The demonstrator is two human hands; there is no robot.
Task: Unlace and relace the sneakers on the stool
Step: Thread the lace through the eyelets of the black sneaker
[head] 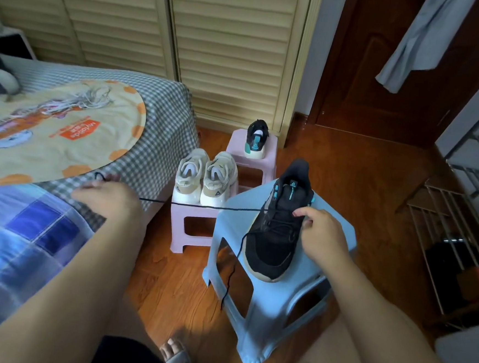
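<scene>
**Drawing the lace through the black sneaker**

The black sneaker [279,227] lies on the blue stool [268,312] at lower centre-right of the frame, toe toward the camera, tongue pointing up the frame. Its black lace [196,205] runs in a taut, nearly level line from the upper eyelets leftward across the middle of the frame to the left hand [108,198], which is closed around the lace just at the edge of the bed [163,112]; the lace tip curls above the knuckles. The right hand [324,239] rests on the shoe's right side, thumb and forefinger pinched narrowly at an eyelet, apparently on the lace where it leaves the shoe, though the contact itself is too small to be sure of. The other lace end hangs loose off the toe side and down the front of the stool.

This looks like a pull-through, whether unlacing or relacing I cannot tell. To do it well:

- Keep the right hand pressing the shoe down, since the sideways pull could drag it off the stool
- Pull along the line of the eyelet, not across it, so the lace slides rather than binds
- Watch the dangling end so it is not drawn into the eyelets

A pair of beige sneakers [205,178] sits on a pink stool [191,226] behind, and a second black sneaker [256,138] on another further up the frame
</scene>
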